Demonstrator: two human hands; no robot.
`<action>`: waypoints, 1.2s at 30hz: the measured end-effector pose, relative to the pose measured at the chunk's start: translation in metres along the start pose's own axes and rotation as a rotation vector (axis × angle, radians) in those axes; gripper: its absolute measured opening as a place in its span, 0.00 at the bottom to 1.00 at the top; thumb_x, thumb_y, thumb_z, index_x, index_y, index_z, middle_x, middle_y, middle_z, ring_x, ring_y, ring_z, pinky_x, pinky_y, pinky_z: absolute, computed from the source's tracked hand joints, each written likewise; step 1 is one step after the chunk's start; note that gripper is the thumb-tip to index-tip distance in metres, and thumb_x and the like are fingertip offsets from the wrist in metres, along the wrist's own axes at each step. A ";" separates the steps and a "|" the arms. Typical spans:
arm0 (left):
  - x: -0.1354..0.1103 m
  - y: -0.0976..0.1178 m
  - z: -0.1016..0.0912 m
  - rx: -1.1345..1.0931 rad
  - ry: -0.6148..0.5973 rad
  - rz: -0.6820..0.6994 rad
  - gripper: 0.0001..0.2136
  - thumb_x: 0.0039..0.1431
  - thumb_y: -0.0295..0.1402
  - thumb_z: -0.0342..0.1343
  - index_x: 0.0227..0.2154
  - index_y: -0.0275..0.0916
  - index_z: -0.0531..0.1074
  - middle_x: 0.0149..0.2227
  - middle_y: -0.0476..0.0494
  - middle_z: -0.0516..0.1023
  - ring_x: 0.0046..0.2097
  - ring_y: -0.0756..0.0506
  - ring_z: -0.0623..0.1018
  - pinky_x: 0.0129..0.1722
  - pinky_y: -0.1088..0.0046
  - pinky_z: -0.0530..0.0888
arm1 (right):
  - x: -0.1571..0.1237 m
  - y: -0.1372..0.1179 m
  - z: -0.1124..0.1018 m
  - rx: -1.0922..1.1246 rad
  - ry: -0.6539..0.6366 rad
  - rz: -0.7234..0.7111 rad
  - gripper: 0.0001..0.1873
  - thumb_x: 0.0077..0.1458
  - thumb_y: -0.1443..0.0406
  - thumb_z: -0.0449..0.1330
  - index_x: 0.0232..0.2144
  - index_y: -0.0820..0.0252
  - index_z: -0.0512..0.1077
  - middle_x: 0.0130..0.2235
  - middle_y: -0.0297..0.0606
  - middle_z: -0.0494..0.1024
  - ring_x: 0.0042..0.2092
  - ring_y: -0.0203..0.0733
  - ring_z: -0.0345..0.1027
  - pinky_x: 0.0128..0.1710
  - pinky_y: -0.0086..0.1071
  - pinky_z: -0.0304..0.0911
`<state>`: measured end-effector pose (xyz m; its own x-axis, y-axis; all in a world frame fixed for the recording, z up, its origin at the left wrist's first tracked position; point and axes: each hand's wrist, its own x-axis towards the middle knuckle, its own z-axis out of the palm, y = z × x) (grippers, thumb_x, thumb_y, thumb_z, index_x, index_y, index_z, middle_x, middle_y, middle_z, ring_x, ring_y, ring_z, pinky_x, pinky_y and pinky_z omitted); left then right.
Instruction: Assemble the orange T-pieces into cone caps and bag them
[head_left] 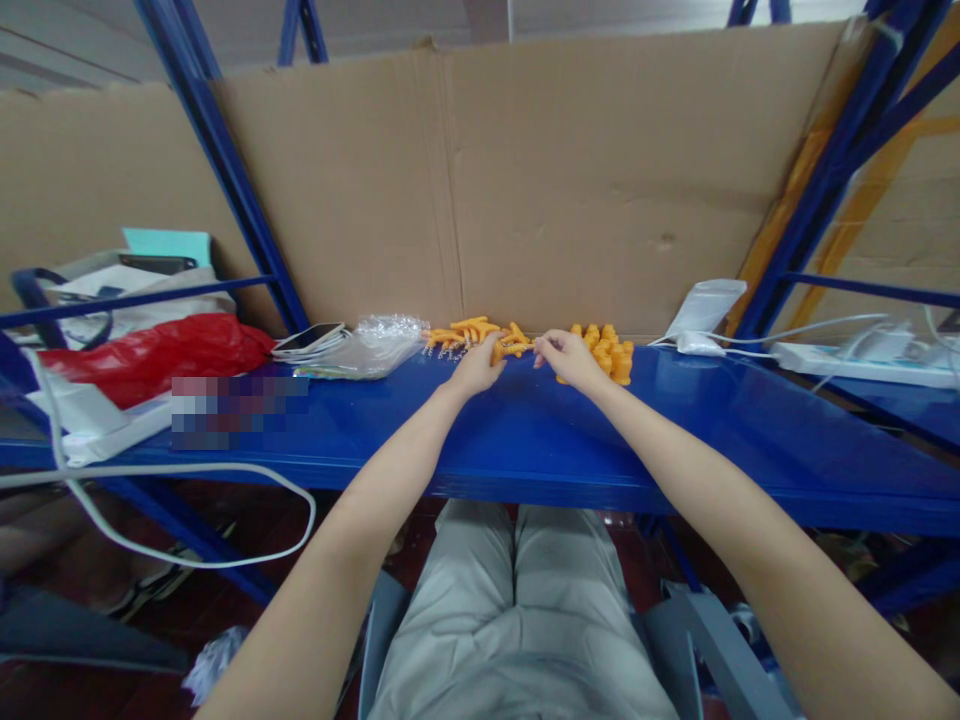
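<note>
My left hand (pixel 478 368) is closed around a small orange plastic piece (pixel 516 348) just above the blue shelf. The piece's right end reaches close to the fingertips of my right hand (pixel 568 358), which are pinched together; what they hold is too small to make out. Behind and left of my left hand lies a pile of branching orange pieces (pixel 474 326) with small metal chains (pixel 450 350) among them. Right beside my right hand stand several upright, knobbly orange figures (pixel 613 357) in a cluster, partly hidden by that hand.
A blue shelf (pixel 525 440) carries everything, with a cardboard wall (pixel 600 180) behind. On the left are clear plastic bags (pixel 379 345), a phone (pixel 315 340), a red bag (pixel 180 350) and a white cable (pixel 195 467). A white power strip (pixel 862 365) lies at right.
</note>
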<state>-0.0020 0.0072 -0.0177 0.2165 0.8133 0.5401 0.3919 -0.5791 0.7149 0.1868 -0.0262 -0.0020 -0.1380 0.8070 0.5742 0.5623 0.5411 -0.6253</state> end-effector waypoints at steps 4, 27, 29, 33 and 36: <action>0.002 0.001 0.000 0.096 0.034 0.012 0.14 0.49 0.24 0.63 0.40 0.41 0.75 0.42 0.43 0.80 0.49 0.40 0.78 0.58 0.61 0.69 | 0.003 0.002 0.000 0.145 0.063 0.059 0.16 0.61 0.62 0.52 0.20 0.57 0.64 0.24 0.34 0.76 0.31 0.38 0.74 0.42 0.33 0.69; 0.002 0.004 0.002 0.134 0.049 -0.112 0.11 0.55 0.25 0.61 0.41 0.40 0.72 0.28 0.49 0.74 0.31 0.44 0.78 0.45 0.62 0.76 | 0.009 0.013 -0.006 0.135 0.092 0.136 0.14 0.61 0.65 0.59 0.23 0.57 0.64 0.21 0.30 0.70 0.25 0.35 0.68 0.33 0.29 0.64; 0.004 0.000 0.002 0.197 0.036 -0.082 0.12 0.55 0.25 0.61 0.43 0.39 0.72 0.31 0.48 0.76 0.34 0.45 0.79 0.46 0.61 0.76 | 0.010 0.016 -0.006 0.102 0.096 0.123 0.13 0.61 0.66 0.58 0.23 0.57 0.64 0.22 0.30 0.71 0.27 0.36 0.68 0.34 0.30 0.65; 0.006 -0.002 -0.001 0.338 0.042 -0.029 0.13 0.54 0.24 0.61 0.43 0.37 0.72 0.38 0.43 0.78 0.43 0.42 0.79 0.50 0.61 0.75 | 0.011 0.021 -0.009 -0.023 0.087 0.103 0.10 0.60 0.69 0.55 0.25 0.58 0.66 0.26 0.34 0.75 0.30 0.38 0.69 0.37 0.34 0.65; 0.006 -0.002 -0.004 0.366 0.031 -0.042 0.12 0.55 0.24 0.60 0.43 0.37 0.71 0.39 0.41 0.79 0.44 0.41 0.80 0.49 0.63 0.75 | 0.010 0.023 -0.013 -0.147 0.084 0.066 0.09 0.60 0.70 0.53 0.28 0.59 0.69 0.31 0.38 0.78 0.35 0.41 0.72 0.41 0.36 0.66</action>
<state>-0.0052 0.0131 -0.0141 0.1689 0.8304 0.5310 0.6950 -0.4824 0.5332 0.2088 -0.0088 -0.0039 -0.0315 0.8134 0.5809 0.6816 0.4425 -0.5827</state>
